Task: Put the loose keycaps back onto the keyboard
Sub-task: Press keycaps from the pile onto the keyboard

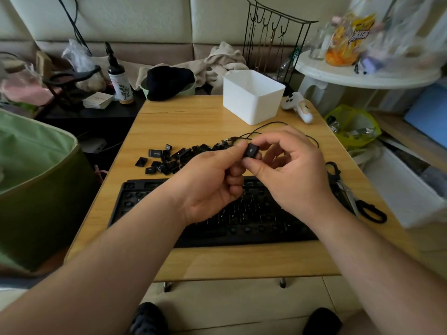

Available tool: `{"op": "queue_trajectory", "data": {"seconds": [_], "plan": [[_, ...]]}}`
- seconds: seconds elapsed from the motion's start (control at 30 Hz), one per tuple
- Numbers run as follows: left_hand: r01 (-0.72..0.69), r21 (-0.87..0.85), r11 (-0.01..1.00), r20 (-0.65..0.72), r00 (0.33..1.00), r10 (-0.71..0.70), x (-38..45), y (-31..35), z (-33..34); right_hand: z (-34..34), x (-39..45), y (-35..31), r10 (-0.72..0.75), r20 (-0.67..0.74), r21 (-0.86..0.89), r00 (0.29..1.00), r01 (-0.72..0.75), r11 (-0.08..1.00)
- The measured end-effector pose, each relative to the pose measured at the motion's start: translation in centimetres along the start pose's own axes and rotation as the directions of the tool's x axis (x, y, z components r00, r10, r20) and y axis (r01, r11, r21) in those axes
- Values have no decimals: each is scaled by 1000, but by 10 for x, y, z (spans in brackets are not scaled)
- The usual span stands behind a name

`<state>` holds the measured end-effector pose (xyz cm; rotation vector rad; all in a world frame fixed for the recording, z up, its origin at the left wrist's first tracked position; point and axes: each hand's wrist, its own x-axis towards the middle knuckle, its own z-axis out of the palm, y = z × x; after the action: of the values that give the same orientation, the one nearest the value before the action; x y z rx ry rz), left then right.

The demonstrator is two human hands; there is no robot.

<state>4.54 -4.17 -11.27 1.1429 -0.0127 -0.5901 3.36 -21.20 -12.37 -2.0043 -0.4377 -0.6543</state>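
Holding 1 black keycap up over the keyboard, pinched between left hand and right hand. More loose keycaps piled on the counter. Next, probably: finding its empty spot, then pressing down straight.

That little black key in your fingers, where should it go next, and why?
Probably down to an empty spot on the keyboard, then pressed in. Both the left hand and right hand pinch the keycap above it, and the pile of loose keycaps waits.
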Motion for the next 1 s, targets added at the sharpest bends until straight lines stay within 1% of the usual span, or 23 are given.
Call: {"op": "queue_trajectory", "data": {"seconds": [0.07,0.13,0.17,0.2,0.23,0.27,0.3,0.33,0.43,0.5,0.57,0.63,0.7,0.8,0.87,0.93,1.0], "plan": [[-79,181,980,-33,996,87,0,1,-2,-8,-1,0,32,67,-4,997,-32,999],[-155,420,894,-16,984,178,-3,4,-5,-17,-5,-1,99,160,12,982,-102,995],[-177,547,818,5,978,209,-6,6,-7,-21,-8,-1,123,191,6,974,-126,992],[-187,669,720,24,973,231,-9,7,-8,-25,-11,-2,135,205,-9,969,-136,991],[-198,761,618,48,967,251,-12,8,-9,-28,-14,-3,139,209,-25,968,-137,990],[-218,814,539,82,961,264,-15,8,-8,-30,-16,-4,140,211,-39,967,-135,990],[-238,837,493,116,957,265,-16,7,-9,-32,-19,-7,141,219,-58,965,-132,990],[-244,847,472,134,958,255,-17,5,-8,-34,-21,-9,141,238,-85,961,-124,989],[-231,857,460,147,966,211,-20,-2,-8,-38,-25,-19,143,301,-181,943,-90,979],[-235,856,461,167,969,183,-26,-2,-10,-40,-28,-26,156,319,-196,935,-96,976],[-215,885,414,170,975,142,-39,10,-16,-36,-31,-33,174,342,-197,924,-111,974],[-157,931,329,114,983,146,-49,30,-29,-28,-32,-37,192,366,-195,910,-127,973],[-88,958,272,29,976,215,-60,52,-52,-12,-29,-40,209,397,-211,894,-133,968],[10,981,195,-59,966,250,-83,65,-89,21,-24,-51,250,460,-256,852,-142,956],[45,979,197,-101,954,283,-104,54,-112,47,-24,-63,262,497,-260,827,-146,954],[79,976,204,-149,922,357,-126,33,-131,73,-26,-72,249,526,-258,813,-126,958],[94,965,244,-192,887,419,-139,9,-147,97,-30,-78,236,554,-274,798,-93,957]]}}
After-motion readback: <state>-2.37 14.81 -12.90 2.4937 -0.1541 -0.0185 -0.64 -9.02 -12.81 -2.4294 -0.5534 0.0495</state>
